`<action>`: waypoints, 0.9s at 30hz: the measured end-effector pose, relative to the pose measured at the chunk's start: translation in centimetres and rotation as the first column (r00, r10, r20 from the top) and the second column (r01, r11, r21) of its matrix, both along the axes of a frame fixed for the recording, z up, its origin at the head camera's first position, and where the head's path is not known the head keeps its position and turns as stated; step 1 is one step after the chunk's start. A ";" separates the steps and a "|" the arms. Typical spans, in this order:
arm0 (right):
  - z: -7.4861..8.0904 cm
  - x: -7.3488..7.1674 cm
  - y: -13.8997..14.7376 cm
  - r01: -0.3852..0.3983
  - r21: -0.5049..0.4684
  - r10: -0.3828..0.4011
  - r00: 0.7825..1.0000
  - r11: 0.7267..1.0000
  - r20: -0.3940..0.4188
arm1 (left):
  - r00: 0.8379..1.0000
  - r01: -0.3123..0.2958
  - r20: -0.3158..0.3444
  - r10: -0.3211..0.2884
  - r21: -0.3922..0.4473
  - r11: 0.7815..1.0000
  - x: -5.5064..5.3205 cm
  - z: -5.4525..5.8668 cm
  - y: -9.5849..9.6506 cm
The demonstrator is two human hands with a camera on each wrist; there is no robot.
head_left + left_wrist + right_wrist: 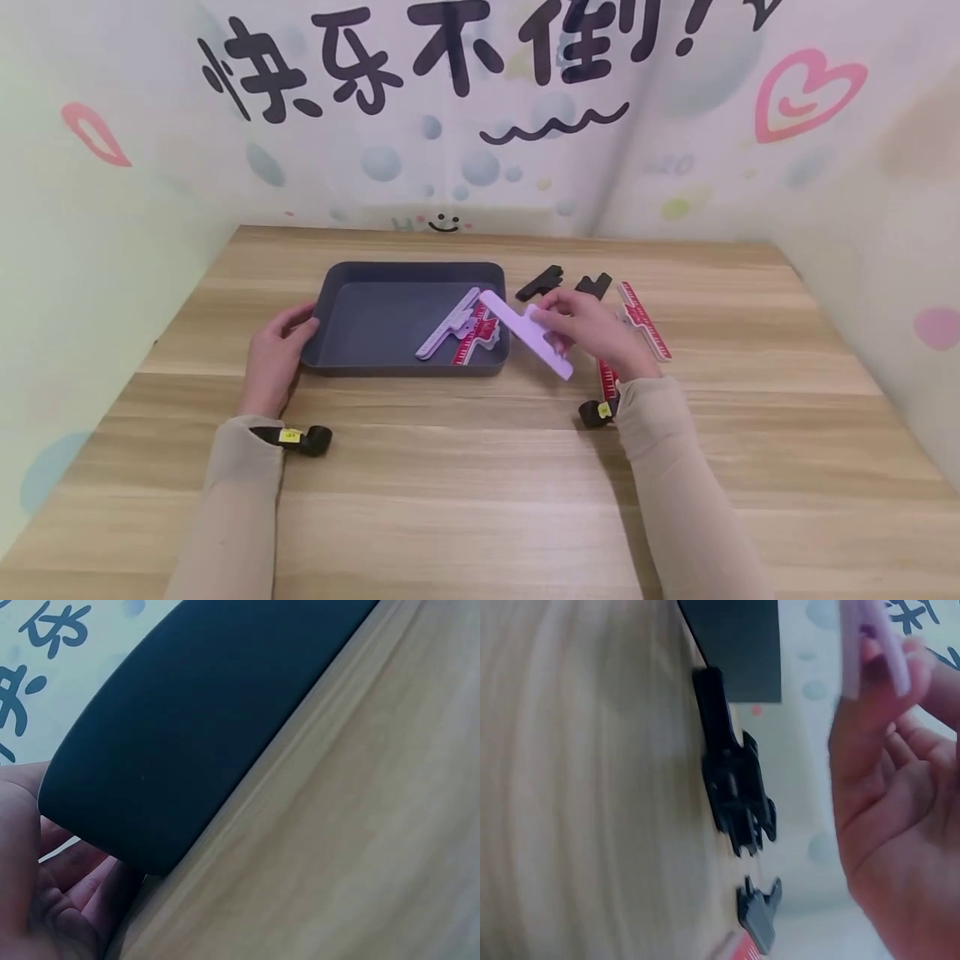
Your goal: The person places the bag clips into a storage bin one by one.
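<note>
My left hand (273, 358) holds the left end of a dark grey tray (375, 370), thumb at the rim and fingers along the outer wall. In the left wrist view the tray's wall (172, 727) fills the middle, and the fingers (79, 874) bend around its corner. Just off the tray's right end, my right hand (592, 327) pinches a light purple ruler clip (528, 333), raised and tilted. Inside the tray, to the right, lie another purple ruler clip (448, 323) and a red and white ruler clip (476, 333), partly overlapping.
Behind my right hand lie two black clips, one nearer the tray (540, 283) and one farther right (595, 286). A red ruler clip (647, 321) lies right of the hand; another red clip (607, 379) is partly hidden under the forearm. A printed wall sheet (450, 183) stands behind the table.
</note>
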State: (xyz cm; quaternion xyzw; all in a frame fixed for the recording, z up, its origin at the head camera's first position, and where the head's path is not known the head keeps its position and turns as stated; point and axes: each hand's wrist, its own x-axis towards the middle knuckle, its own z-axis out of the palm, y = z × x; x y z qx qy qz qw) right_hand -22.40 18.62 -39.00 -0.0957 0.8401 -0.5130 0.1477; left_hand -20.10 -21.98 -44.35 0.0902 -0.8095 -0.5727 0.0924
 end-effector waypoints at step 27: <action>-1.3 0.4 -5.2 0.055 -0.201 -0.051 0.998 0.978 0.022 | 0.999 0.011 -0.051 -0.007 0.067 0.998 -0.1 0.2 0.2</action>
